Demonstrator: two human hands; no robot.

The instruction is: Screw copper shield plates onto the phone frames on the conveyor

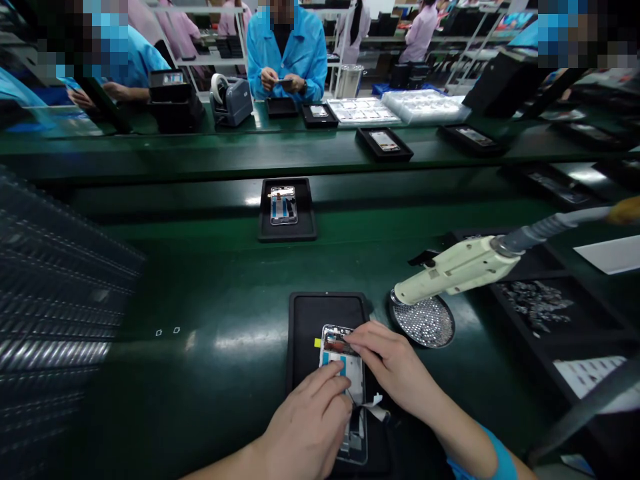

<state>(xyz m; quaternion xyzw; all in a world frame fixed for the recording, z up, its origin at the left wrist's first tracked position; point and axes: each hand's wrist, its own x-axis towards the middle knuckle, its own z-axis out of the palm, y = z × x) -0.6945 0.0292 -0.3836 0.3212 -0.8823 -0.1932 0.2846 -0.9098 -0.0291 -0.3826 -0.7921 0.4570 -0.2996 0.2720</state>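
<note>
Currently both hands are on a phone frame lying in a black tray — left hand and right hand pressing fingertips to it, any real grip impossible to tell — and the loose white strip looks most in need of attention.

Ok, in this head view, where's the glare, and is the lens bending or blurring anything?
Head view: overhead lights throw white glare streaks across the glossy green workbench and bright bands on the ribbed dark plastic panel; the bench edges bow from wide-angle distortion; the white-framed phone on the black rubber mat looks fairly sharp, with no obvious motion blur.
</note>
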